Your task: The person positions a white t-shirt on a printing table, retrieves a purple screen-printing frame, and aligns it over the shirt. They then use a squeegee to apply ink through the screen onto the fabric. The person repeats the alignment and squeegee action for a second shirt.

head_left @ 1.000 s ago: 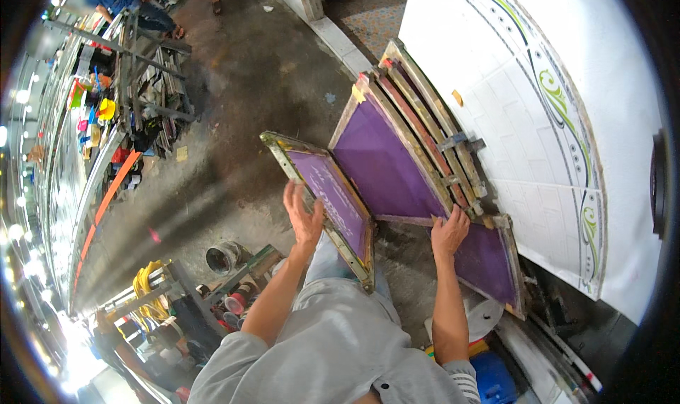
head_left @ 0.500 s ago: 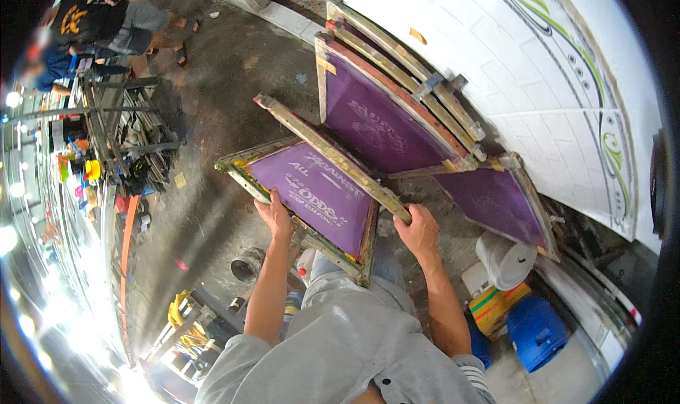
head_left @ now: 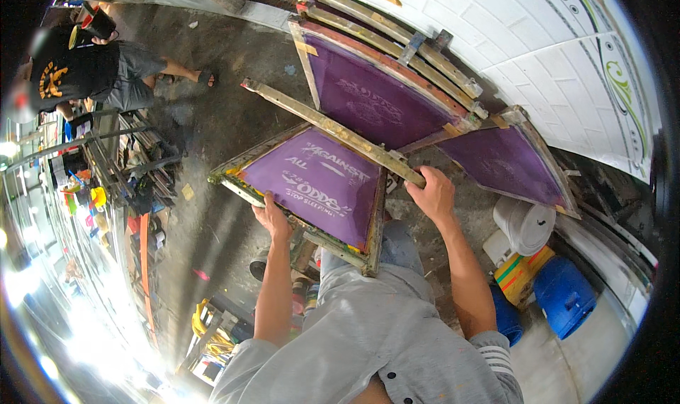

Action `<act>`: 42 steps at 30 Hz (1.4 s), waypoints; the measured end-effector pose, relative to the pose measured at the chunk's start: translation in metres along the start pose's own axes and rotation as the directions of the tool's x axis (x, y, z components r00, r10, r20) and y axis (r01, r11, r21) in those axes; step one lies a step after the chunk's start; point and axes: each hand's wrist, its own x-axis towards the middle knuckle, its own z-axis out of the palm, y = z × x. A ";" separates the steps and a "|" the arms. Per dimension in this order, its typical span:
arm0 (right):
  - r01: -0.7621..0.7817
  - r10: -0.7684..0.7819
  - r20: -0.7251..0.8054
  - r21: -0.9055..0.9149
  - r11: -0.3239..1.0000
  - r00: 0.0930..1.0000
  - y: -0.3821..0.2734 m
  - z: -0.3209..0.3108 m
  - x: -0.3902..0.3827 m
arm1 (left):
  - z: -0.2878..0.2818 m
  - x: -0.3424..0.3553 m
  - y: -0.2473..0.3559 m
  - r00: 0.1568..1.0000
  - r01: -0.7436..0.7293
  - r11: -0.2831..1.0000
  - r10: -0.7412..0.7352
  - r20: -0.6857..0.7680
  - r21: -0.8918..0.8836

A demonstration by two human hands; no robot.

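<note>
Both hands carry one wooden-framed printing screen with purple mesh (head_left: 319, 184), held roughly flat above the person's knees. Left hand (head_left: 273, 216) has its grip closed over the near-left rail of the frame, fingers curled under the wood and thumb on top. Right hand (head_left: 432, 191) has its grip wrapped around the end of the pale wooden top rail (head_left: 333, 131), which runs diagonally up and to the left past the mesh. White lettering shows in the middle of the purple mesh, slanted with the frame.

Just beyond the held screen, a stack of similar purple-meshed wooden frames (head_left: 375, 96) leans against a white tiled wall (head_left: 538, 43); a green scrolling ornament (head_left: 623, 85) runs along the wall's right part. A further purple screen (head_left: 503, 163) leans lower to the right, its corner near the right hand.

Below that screen, by the right forearm, sits a white cylindrical roll (head_left: 528, 223), and next to it a flat box with yellow, red and green stripes (head_left: 520, 273). A blue plastic container (head_left: 567, 298) stands just right of the box, and another blue one (head_left: 504, 315) lies close behind the right elbow.

Grey concrete floor (head_left: 212, 121) spreads to the left. At the upper left another person in a black shirt with a yellow print (head_left: 78, 67) crouches beside a metal rack of colourful items (head_left: 106, 184).
</note>
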 end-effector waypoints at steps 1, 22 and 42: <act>-0.035 0.035 0.033 0.011 0.999 0.999 0.000 -0.001 0.001 | 0.000 0.001 0.000 1.000 0.013 1.000 -0.012 -0.010 0.017; 0.161 -0.211 0.172 0.264 0.951 0.962 -0.027 0.052 -0.079 | 0.024 -0.008 0.027 0.997 0.081 0.978 -0.075 0.034 -0.193; -0.080 -0.085 -0.320 -0.471 0.879 0.944 0.010 -0.044 0.071 | 0.015 -0.002 0.018 0.987 0.158 0.977 -0.150 0.062 -0.141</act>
